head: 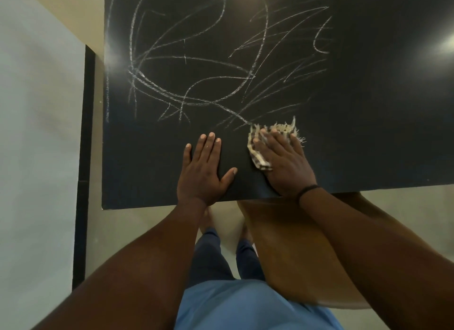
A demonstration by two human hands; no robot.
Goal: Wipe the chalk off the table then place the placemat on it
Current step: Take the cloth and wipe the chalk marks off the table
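A black table (368, 108) fills the upper view, and white chalk scribbles (196, 67) cover its left and middle. My right hand (282, 160) presses flat on a checked, frayed cloth (260, 155) near the table's front edge, just below the lowest chalk lines. My left hand (204, 167) lies flat on the bare table surface, fingers spread, a little to the left of the cloth. No placemat is in view.
A brown wooden chair seat (294, 251) sits under the table's front edge, to the right of my legs. A light wall (36, 133) with a black vertical strip (83, 157) stands to the left. The pale floor (147, 221) shows below the table edge.
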